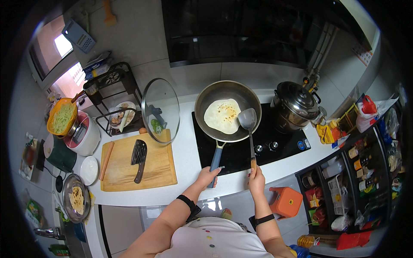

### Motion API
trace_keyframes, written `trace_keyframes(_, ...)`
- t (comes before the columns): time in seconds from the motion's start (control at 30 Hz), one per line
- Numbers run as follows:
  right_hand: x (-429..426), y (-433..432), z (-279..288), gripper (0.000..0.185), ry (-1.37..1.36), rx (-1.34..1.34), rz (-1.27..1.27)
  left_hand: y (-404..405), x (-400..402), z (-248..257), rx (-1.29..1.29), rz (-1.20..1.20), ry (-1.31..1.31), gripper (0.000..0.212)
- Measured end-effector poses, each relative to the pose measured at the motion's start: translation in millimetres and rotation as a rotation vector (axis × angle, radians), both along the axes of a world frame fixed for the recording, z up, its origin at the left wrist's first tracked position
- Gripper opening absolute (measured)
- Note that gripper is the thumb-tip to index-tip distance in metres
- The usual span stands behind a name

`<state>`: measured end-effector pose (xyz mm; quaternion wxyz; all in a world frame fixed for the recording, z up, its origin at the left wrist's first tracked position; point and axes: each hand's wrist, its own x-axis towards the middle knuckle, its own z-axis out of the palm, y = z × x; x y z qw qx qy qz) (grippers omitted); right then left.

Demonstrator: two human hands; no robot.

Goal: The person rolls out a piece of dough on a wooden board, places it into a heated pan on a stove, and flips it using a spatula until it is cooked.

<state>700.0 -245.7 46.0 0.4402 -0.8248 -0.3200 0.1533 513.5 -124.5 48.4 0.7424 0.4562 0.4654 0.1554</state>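
Observation:
My left hand (208, 178) grips the blue-grey handle of a deep frying pan (206, 96) on the black gas hob (206, 154). Inside the pan lies a pale round flatbread (219, 117), with small brown spots on its upper right. My right hand (257, 180) holds the wooden handle of a metal spatula (247, 118). The spatula's blade is over the pan's right side, at the flatbread's right edge; whether it reaches underneath is hidden.
Left of the hob, a cleaver (139, 154) and a rolling pin (107, 161) lie on a wooden cutting board (158, 174). A glass lid (161, 109) stands behind. A steel pot (292, 109) is at right. Cooked flatbread (77, 200) lies in a bowl at left. An orange stool (286, 202) stands below the counter.

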Motion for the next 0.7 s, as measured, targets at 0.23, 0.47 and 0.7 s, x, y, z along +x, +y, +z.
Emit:
trace_keyframes(0.23, 0.5, 0.9, -2.8, 0.034, -0.007, -0.036, -0.007, 0.6, -0.8, -1.0, -0.013, -0.003, -0.004, 0.032)
trace_keyframes(0.47, 4.3, 1.2, -17.8, 0.033, -0.083, 0.024, 0.034, 0.8, -3.0, -4.7, -0.011, 0.003, -0.019, 0.031)
trace_keyframes(0.7, 14.3, -2.4, -33.8, 0.033, -0.282, 0.049, -0.005, 2.1, 2.3, -5.2, -0.017, -0.011, -0.003, 0.031)
